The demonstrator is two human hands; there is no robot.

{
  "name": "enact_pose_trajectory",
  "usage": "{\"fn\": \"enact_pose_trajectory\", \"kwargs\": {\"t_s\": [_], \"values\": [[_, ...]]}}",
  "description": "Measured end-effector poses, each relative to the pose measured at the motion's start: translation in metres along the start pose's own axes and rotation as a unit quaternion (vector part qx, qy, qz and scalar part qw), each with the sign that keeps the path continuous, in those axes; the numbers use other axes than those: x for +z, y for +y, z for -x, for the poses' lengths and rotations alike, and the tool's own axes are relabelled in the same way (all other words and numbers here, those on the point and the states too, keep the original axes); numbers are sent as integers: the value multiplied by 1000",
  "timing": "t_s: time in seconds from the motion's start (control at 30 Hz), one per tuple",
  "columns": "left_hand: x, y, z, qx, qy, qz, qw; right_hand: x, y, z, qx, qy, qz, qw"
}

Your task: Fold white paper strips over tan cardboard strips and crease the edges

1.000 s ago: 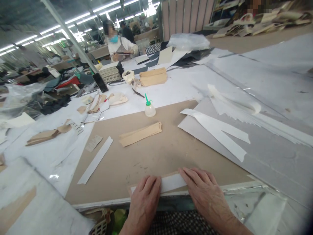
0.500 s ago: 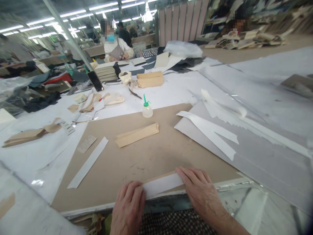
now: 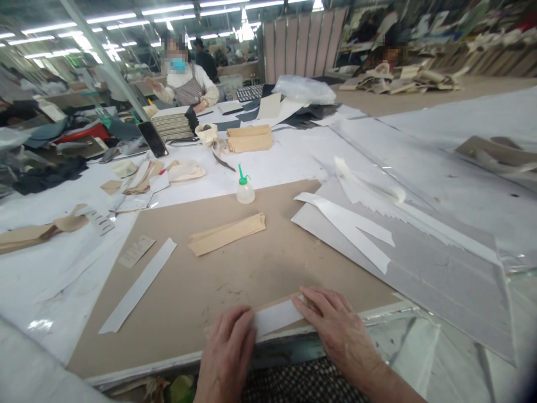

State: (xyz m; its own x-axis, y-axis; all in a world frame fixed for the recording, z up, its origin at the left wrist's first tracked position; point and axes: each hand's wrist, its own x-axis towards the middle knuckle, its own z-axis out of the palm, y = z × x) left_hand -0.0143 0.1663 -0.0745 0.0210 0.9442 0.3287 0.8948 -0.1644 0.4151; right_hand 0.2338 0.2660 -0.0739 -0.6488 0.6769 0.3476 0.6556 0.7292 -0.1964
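A white strip [image 3: 277,319] lies over a tan strip [image 3: 268,302] at the front edge of the brown board [image 3: 168,291]. My left hand [image 3: 229,347] rests on the left end of these strips, its fingers close together and bent. At the right end, my right hand [image 3: 335,322] presses down with its fingers on the strips. Both hands hide the ends beneath them. Further up the board lie stacked tan strips [image 3: 229,233], and a single white strip [image 3: 138,286] is at the left beside a small marked card [image 3: 137,252].
A clear bottle with a green spout [image 3: 245,190] stands at the board's back edge. White strips [image 3: 348,229] lie on a grey sheet [image 3: 440,280] at the right. Across the table, a masked person [image 3: 187,81] is beside a stack of pieces [image 3: 174,123].
The view has shifted slightly, moving the table items left in the picture. My hands remain at the strips' ends, with small finger shifts. The person across the table has raised a hand.
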Motion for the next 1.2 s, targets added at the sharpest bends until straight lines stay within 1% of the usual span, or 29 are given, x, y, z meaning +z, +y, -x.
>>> {"fn": "enact_pose_trajectory", "kwargs": {"t_s": [0.13, 0.23, 0.33, 0.4, 0.47, 0.53, 0.63, 0.77, 0.9, 0.97, 1.0, 1.1, 1.2], "values": [[-18, -19, 18, -105, 42, -72, 991, -8, 6, -1, -5, 31, -46, 998], [-30, -28, 29, -155, 37, -93, 983, -9, 4, -11, 6, 44, -26, 999], [-35, -31, 32, -197, 33, -67, 978, -2, -12, -32, 3, 51, 32, 998], [-36, -33, 31, -209, 32, -46, 976, 7, -30, -49, -32, 41, 34, 998], [-35, -35, 30, -216, 29, -28, 976, 17, -52, -63, -87, 22, 2, 996], [-33, -38, 31, -220, 29, -12, 975, 27, -72, -74, -132, -10, -42, 990], [-31, -42, 35, -223, 47, 9, 974, 36, -91, -86, -149, -64, -91, 983], [-28, -43, 42, -240, 76, 44, 967, 34, -97, -97, -143, -132, -143, 970], [-29, -42, 44, -266, 83, 100, 955, 30, -95, -105, -135, -185, -177, 957], [-31, -40, 43, -292, 85, 149, 941, 30, -94, -107, -122, -189, -190, 956], [-33, -38, 41, -311, 85, 181, 929, 29, -94, -107, -112, -186, -202, 955], [-39, -31, 35, -357, 83, 292, 884, 22, -94, -109, -80, -187, -256, 945], [-44, -25, 29, -371, 82, 372, 847, 12, -93, -109, -47, -212, -299, 929]]}}
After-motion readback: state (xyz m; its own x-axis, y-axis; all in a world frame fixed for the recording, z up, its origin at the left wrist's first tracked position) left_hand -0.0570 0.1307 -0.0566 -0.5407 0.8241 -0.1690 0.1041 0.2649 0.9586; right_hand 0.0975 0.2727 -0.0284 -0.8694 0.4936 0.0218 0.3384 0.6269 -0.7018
